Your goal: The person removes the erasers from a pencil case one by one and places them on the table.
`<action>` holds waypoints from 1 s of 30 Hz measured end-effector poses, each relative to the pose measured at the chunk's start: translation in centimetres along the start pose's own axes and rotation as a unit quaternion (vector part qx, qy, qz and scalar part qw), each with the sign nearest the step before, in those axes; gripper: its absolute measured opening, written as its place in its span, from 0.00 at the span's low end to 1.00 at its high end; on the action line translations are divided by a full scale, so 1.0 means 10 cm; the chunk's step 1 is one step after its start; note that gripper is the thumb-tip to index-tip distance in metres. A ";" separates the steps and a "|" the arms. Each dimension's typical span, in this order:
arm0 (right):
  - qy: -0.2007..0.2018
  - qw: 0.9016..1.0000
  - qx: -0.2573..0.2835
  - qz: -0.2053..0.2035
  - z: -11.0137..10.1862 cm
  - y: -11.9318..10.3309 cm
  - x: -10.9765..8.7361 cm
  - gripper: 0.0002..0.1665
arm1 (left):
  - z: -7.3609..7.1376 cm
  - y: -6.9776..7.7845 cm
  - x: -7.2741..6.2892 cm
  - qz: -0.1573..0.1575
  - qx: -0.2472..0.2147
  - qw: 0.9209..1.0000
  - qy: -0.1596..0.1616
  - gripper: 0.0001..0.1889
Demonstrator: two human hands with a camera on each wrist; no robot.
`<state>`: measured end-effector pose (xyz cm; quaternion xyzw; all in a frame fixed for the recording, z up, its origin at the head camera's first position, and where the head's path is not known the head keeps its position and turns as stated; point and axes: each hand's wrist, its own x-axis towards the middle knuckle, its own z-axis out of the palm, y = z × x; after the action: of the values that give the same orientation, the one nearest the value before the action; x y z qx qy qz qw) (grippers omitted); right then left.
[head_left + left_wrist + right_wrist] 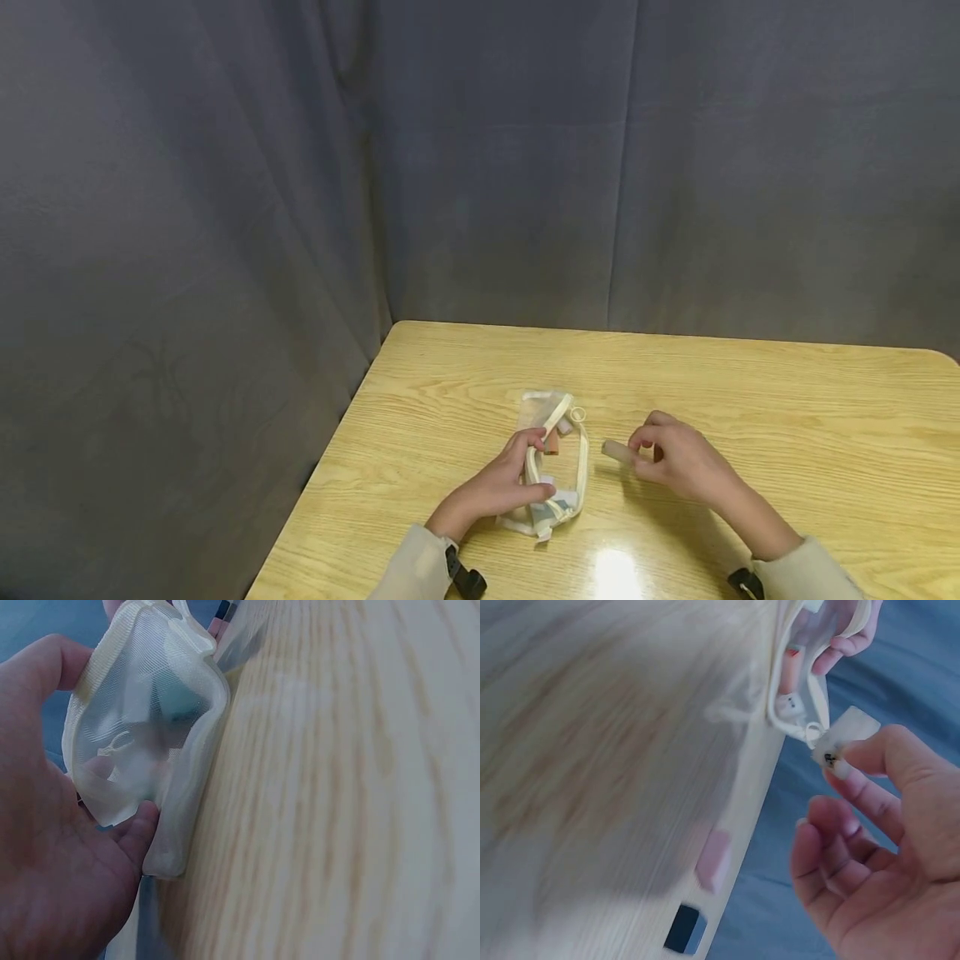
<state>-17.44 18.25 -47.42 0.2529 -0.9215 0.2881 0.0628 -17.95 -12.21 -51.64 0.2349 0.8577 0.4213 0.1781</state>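
With our left hand's (506, 479) fingers, we are gripping the unzipped pouch (582, 462), nearer the tabletop's (787, 400) left edge than its right; with our right hand's (682, 462), we are pinching a block (617, 452) just beside it.

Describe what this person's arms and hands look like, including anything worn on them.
The left hand and right hand wear no gloves. The pale beige fabric left sleeve and matching right sleeve end short of the hands. A black strap with a small black attachment sits at the left cuff; a black wrist-worn piece shows at the right, partly cut off.
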 end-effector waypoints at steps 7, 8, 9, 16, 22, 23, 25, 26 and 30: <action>0.034 0.999 -0.010 -0.004 -0.05 0.13 -0.11 0.09 | 0.00 0.01 0.00 0.004 -0.001 1.000 -0.001 0.30; 0.038 0.999 -0.013 -0.003 -0.06 0.14 -0.12 0.09 | 0.00 0.01 0.00 0.004 -0.002 1.000 0.000 0.30; 0.043 0.999 -0.016 -0.001 -0.06 0.16 -0.13 0.10 | 0.00 0.02 0.00 0.004 -0.001 1.000 0.000 0.30; 0.090 0.995 -0.039 -0.026 -0.11 0.26 -0.20 0.11 | -0.01 0.04 -0.01 0.007 -0.001 1.000 0.000 0.30; 0.079 0.995 -0.050 -0.037 -0.12 0.40 -0.23 0.09 | -0.02 0.04 -0.01 0.005 0.003 1.000 0.001 0.31; 0.077 0.995 -0.049 -0.037 -0.12 0.42 -0.24 0.09 | -0.02 0.03 -0.02 0.007 0.004 1.000 0.001 0.30; 0.073 0.995 -0.051 -0.037 -0.13 0.47 -0.26 0.09 | -0.02 0.03 -0.02 0.010 0.005 1.000 0.003 0.30; 0.072 0.995 -0.049 -0.038 -0.14 0.49 -0.28 0.09 | -0.01 0.03 -0.01 0.011 0.006 1.000 0.003 0.30; 0.070 0.995 -0.044 -0.050 -0.16 0.59 -0.32 0.12 | 0.01 0.03 -0.01 0.009 0.008 1.000 0.000 0.29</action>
<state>-17.70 24.70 -49.84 0.2745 -0.9128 0.2609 0.1528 -17.77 -12.08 -51.44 0.2440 0.8590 0.4157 0.1725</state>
